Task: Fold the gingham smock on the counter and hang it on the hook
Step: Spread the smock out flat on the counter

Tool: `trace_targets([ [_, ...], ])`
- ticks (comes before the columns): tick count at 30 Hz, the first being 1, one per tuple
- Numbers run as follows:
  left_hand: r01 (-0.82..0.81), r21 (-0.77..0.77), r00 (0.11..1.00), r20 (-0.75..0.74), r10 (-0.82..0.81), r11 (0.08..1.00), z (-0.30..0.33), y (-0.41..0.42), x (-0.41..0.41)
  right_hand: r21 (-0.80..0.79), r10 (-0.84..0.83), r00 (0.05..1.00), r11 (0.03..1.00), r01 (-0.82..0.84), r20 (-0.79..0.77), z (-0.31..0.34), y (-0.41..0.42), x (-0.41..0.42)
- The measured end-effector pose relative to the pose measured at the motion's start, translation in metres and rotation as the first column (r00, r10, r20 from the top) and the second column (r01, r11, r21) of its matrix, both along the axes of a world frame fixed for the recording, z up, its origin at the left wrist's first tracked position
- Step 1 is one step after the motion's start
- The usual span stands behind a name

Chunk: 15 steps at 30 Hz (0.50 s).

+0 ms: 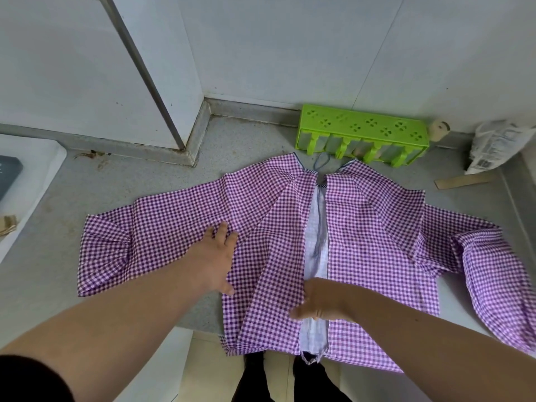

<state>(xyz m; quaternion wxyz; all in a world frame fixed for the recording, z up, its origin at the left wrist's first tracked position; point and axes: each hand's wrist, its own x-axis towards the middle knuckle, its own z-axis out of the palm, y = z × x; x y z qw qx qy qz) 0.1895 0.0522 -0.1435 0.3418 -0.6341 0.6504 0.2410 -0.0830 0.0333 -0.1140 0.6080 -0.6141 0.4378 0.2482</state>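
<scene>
1. We are looking down at the gingham smock (290,227), which is lying spread on the grey counter (145,175) with its split side up, its sleeves reaching out to either side and its hem hanging over the counter's near edge.
2. We are pressing our left hand (217,256) flat, fingers spread, on the cloth where the left sleeve is joining the body.
3. We are resting our right hand (319,303) on the edge of the left panel beside the pale lining; whether its fingers are pinching that edge we cannot tell.
4. We are judging the cloth to be thin, light and limp, so it will be creasing and sliding easily; taking hold at seams and hemmed edges looks best.
5. We are noting the small loop (320,162) at the collar, near the green plastic rack (362,134), as the likely point for hanging.
6. No hook is showing in this view.
</scene>
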Motion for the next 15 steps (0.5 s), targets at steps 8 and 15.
trace_targets([
  [8, 0.014, 0.020, 0.999, 0.038, -0.015, 1.000, 0.000, -0.001, 0.004, -0.081, 0.283, 0.951, 0.952, -0.294, -0.121, 0.005, 0.008, -0.012],
  [15, 0.059, 0.036, 0.995, 0.083, -0.062, 0.998, 0.001, -0.004, 0.011, -0.119, 0.261, 0.951, 0.952, -0.282, -0.164, 0.003, 0.012, -0.026],
])
